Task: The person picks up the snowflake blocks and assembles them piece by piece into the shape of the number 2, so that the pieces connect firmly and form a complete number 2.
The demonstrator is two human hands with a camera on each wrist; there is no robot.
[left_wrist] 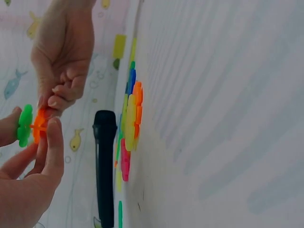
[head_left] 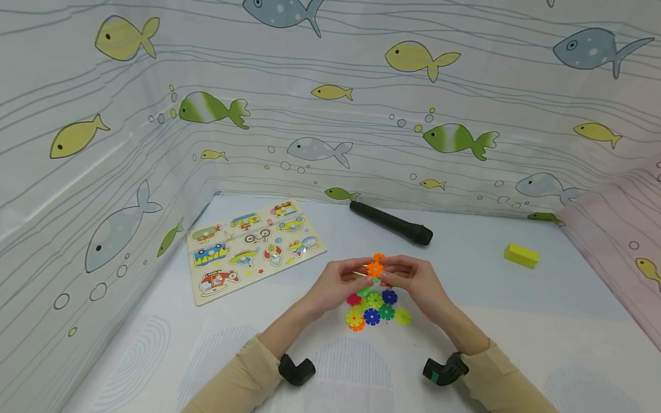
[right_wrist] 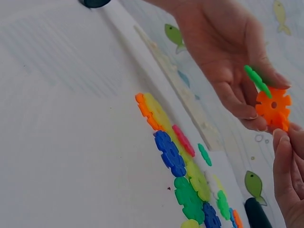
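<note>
Above a pile of notched plastic discs, both hands meet at a small joined cluster of orange and green interlocking discs. My left hand (head_left: 333, 287) pinches an orange disc (head_left: 375, 269) from the left. From the other side, my right hand (head_left: 419, 284) pinches the same cluster between thumb and fingers. A green disc (right_wrist: 258, 80) slots into the orange one and stands at an angle to it. On the table below lie loose discs in several colours, among them a blue disc (head_left: 372, 316) and a green disc (head_left: 386, 312).
A wooden picture puzzle board (head_left: 263, 278) lies at the left. Behind the hands is a black microphone (head_left: 389, 222), and a yellow block (head_left: 521, 256) sits at the right. Fish-patterned sheeting (head_left: 268, 172) walls in the table's back and sides.
</note>
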